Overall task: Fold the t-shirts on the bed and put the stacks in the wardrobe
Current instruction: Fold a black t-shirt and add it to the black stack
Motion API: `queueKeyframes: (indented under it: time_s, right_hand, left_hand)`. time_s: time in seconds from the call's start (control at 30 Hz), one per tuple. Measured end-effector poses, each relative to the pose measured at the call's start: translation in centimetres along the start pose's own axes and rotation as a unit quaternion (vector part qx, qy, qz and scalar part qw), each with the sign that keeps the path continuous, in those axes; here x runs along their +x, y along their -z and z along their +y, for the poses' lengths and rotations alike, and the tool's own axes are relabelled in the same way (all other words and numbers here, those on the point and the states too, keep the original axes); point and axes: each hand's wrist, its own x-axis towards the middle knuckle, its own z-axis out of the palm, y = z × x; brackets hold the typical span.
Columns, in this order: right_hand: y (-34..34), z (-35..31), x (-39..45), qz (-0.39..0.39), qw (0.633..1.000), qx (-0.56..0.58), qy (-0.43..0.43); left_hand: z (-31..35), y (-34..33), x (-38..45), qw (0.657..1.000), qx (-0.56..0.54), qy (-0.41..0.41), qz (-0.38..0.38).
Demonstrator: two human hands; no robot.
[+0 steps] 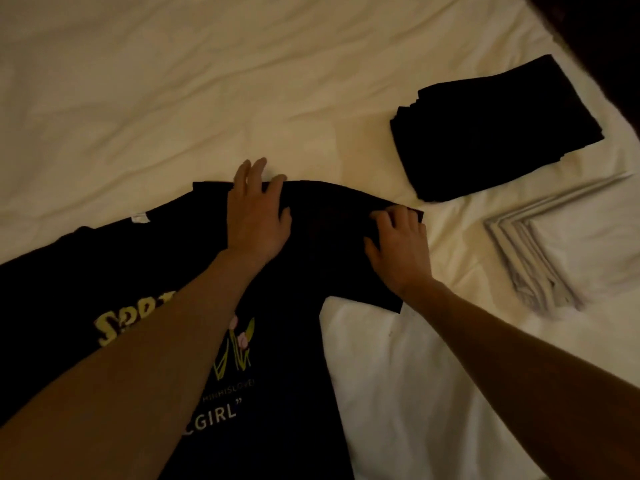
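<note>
A black t-shirt (pixel 284 341) with yellow lettering, a flower print and the word "GIRL" lies spread face up on the white bed (pixel 173 81). Its right sleeve (pixel 336 237) stretches out toward the right. My left hand (pixel 256 216) lies flat on the shoulder by that sleeve, fingers straight and reaching over the top edge. My right hand (pixel 398 247) rests on the sleeve's outer end, fingertips curled at the hem near the corner. A stack of folded black t-shirts (pixel 495 129) sits at the upper right, and a stack of folded white t-shirts (pixel 561 244) lies below it.
A dark edge (pixel 602 39), floor or furniture, runs past the bed's top right corner. The wardrobe is not in view. Rumpled white sheet covers the far and left parts of the bed.
</note>
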Motion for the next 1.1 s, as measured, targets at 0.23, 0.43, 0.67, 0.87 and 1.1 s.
queueKeyframes:
  time_s: [0.23, 0.43, 0.67, 0.87, 1.1]
  right_hand:
    - [-0.3, -5.0, -6.4, -0.165, 0.969, 0.174, -0.063]
    - [-0.8, -8.2, -12.1, -0.268, 0.917, 0.265, -0.134]
    - [-0.9, -10.7, -22.2, -0.265, 0.934, 0.226, -0.082]
    - [-1.3, -11.5, -30.8, -0.213, 0.953, 0.199, -0.086]
    - [-0.5, -11.3, -37.1, -0.248, 0.961, 0.119, -0.036]
  left_hand:
    - [0.7, 0.5, -9.1, 0.999, -0.034, 0.027, -0.001]
    - [-1.5, 3.2, -18.4, 0.990, -0.075, 0.116, 0.029]
    - [-5.0, 4.9, -34.0, 0.948, -0.103, 0.303, 0.005]
    - [-5.4, 4.7, -44.1, 0.941, -0.114, 0.320, -0.015]
    - [-7.5, 5.2, -55.0, 0.929, -0.088, 0.351, -0.072]
